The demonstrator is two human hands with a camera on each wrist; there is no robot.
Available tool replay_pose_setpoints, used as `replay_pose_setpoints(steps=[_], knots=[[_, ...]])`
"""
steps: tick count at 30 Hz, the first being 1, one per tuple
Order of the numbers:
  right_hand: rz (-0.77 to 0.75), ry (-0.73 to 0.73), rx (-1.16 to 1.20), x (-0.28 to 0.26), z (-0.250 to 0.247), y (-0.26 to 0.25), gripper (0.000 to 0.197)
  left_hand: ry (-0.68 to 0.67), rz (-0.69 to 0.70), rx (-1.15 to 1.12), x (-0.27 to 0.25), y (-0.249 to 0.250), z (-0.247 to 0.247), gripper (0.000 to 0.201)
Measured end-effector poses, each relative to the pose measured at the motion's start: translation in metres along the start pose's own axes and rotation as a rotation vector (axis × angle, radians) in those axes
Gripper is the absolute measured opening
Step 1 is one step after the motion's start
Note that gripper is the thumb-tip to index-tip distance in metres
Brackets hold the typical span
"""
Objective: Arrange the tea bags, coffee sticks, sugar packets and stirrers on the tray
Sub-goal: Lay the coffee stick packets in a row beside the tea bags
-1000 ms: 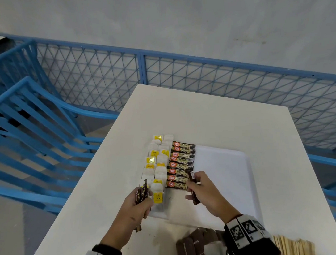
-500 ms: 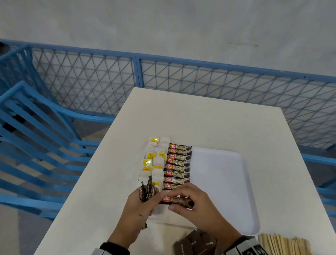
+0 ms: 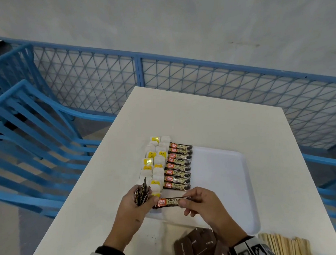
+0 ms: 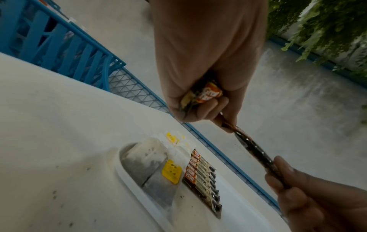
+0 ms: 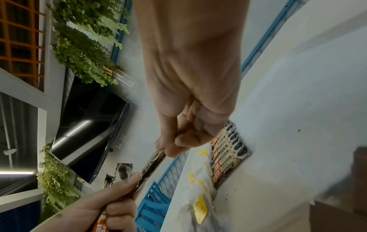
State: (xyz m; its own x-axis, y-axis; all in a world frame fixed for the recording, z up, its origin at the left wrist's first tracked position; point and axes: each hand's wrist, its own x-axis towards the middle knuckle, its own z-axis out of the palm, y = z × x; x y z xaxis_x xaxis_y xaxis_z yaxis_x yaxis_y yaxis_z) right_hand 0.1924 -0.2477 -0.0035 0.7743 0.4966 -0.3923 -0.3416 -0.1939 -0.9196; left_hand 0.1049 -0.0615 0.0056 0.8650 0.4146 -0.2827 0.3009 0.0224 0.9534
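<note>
A white tray (image 3: 222, 175) lies on the white table (image 3: 212, 120). Its left side holds a column of tea bags (image 3: 154, 162) with yellow tags and a row of several coffee sticks (image 3: 178, 166). My left hand (image 3: 136, 205) grips a bundle of coffee sticks (image 3: 141, 193) and its thumb pinches the left end of one coffee stick (image 3: 169, 202). My right hand (image 3: 200, 202) pinches that stick's right end, holding it level just above the tray's near left corner. The held coffee stick (image 4: 252, 150) runs between both hands in the left wrist view.
Brown sugar packets (image 3: 199, 246) lie in a heap at the table's near edge, with wooden stirrers (image 3: 284, 244) to their right. Blue chairs (image 3: 24, 137) stand on the left and a blue mesh railing (image 3: 179, 80) runs behind the table.
My right hand turned the single coffee stick from upright to level and brought it left. My left thumb now pinches its other end. The view tilted down.
</note>
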Motion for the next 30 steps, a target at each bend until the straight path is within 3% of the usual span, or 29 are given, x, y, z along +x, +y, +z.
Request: replay_pose_setpoints(steps=[5, 11, 14, 17, 21, 30], knots=[[0.089, 0.020, 0.092, 0.005, -0.005, 0.011, 0.010, -0.021, -0.091, -0.090, -0.004, -0.007, -0.006, 0.017], [0.168, 0.292, 0.008, 0.019, -0.016, 0.034, 0.006, 0.017, -0.242, -0.329, -0.004, -0.014, -0.022, 0.008], [0.185, 0.384, -0.067, 0.029, -0.012, 0.044, 0.002, 0.019, -0.280, -0.408, -0.004, -0.014, -0.022, 0.025], [0.207, 0.390, -0.085, 0.038, -0.006, 0.049, 0.001, 0.005, -0.292, -0.440, -0.002, -0.012, -0.019, 0.038], [0.203, 0.389, -0.157, 0.046, 0.003, 0.051, 0.003, -0.009, -0.288, -0.404, -0.001, -0.012, -0.017, 0.017], [0.128, 0.451, -0.338, 0.051, 0.004, 0.049, 0.015, -0.021, -0.335, -0.456, 0.000, -0.010, -0.017, 0.018]])
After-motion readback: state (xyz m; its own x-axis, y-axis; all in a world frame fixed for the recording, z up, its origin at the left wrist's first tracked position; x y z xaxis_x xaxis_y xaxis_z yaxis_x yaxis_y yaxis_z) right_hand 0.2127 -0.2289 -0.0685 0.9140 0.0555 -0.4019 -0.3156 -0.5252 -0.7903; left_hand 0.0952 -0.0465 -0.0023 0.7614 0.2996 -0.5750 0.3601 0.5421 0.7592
